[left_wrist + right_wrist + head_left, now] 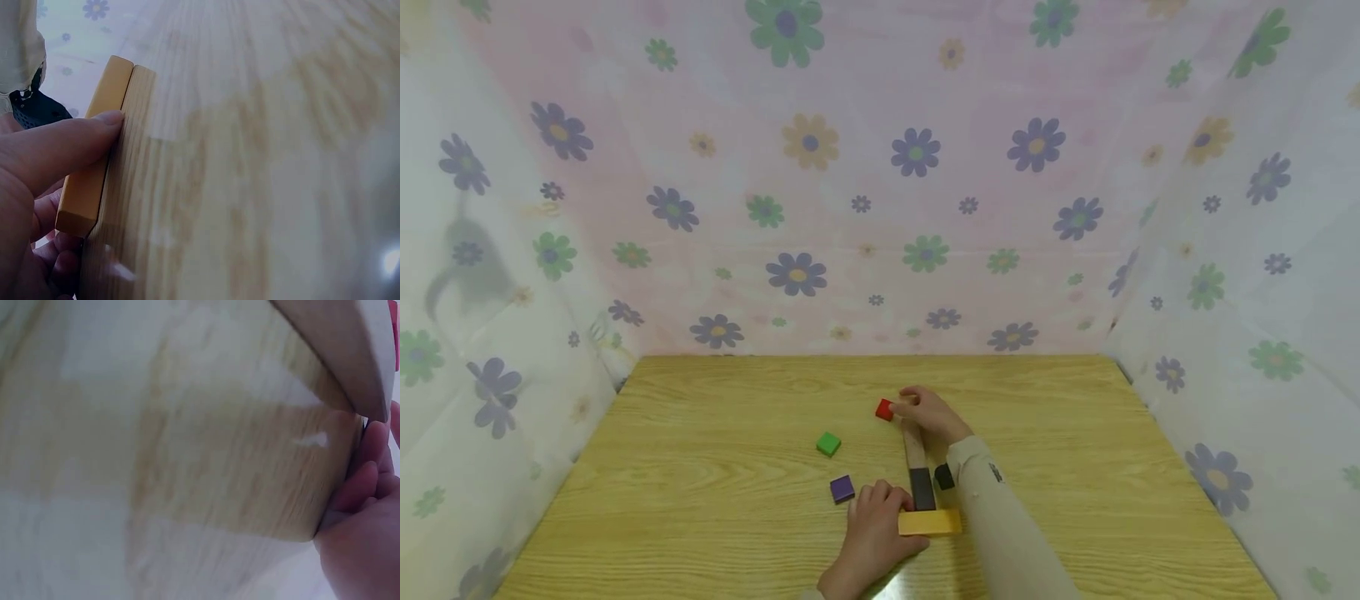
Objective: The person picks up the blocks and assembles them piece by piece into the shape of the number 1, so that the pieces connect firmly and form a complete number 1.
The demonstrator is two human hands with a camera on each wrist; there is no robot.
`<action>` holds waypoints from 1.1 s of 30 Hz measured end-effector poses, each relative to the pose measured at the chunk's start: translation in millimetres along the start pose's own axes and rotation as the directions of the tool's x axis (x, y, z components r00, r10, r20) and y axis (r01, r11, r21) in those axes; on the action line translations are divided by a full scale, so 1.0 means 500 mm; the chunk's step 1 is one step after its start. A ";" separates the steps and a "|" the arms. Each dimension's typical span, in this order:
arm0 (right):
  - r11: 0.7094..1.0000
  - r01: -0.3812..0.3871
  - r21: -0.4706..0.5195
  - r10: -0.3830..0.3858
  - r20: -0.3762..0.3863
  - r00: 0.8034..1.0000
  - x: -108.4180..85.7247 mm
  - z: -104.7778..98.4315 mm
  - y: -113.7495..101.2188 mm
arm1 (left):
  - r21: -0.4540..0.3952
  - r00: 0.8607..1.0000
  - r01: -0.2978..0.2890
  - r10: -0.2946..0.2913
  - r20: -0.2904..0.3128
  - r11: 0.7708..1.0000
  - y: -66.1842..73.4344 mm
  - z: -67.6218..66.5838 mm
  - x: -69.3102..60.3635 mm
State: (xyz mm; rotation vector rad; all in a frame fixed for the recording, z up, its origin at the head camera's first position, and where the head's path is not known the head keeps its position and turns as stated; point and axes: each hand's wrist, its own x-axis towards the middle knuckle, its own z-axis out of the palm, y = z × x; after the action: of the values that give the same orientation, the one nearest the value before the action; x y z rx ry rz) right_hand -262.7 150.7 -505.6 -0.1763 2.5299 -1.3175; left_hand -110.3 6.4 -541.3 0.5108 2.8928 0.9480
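Note:
My left hand (874, 529) grips an orange-yellow block (929, 523) by its left end, thumb on the near side and curled fingers on the far side. A dark block (922, 489) lies lengthwise behind it. Beyond that, in line, is a plain wooden block (914, 443). Around the far end of the wooden block curls my right hand (934, 415), thumb on its left beside a red block (884, 409). In the right wrist view, the curled fingers (356, 487) lie low beside the wooden block (344, 350); the thumb is hidden there.
A green block (828, 443) and a purple block (842, 489) lie apart on the left. Beside the dark block, near my right forearm, is a small black block (943, 477). Flowered cloth (880, 208) walls surround the wood-grain table (700, 500) at the back and sides.

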 end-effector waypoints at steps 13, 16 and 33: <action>0.984 0.048 -0.174 -0.042 0.036 0.998 0.012 0.022 -0.023 | -0.015 1.000 -0.014 0.014 -0.008 1.000 0.002 -0.004 0.000; 0.975 0.058 -0.214 -0.044 0.067 0.997 0.013 0.020 -0.023 | -0.019 1.000 -0.007 0.007 -0.003 1.000 0.003 -0.006 -0.001; 0.944 0.047 -0.328 -0.034 0.045 0.998 0.011 0.026 -0.042 | 0.004 1.000 -0.011 0.011 -0.014 1.000 -0.001 -0.001 0.001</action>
State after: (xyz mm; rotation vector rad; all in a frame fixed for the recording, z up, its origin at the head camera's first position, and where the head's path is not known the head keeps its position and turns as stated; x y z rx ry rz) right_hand -264.3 127.0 -496.7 -0.3203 2.7085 -0.8837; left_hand -111.0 5.9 -541.1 0.5229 2.9075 0.9515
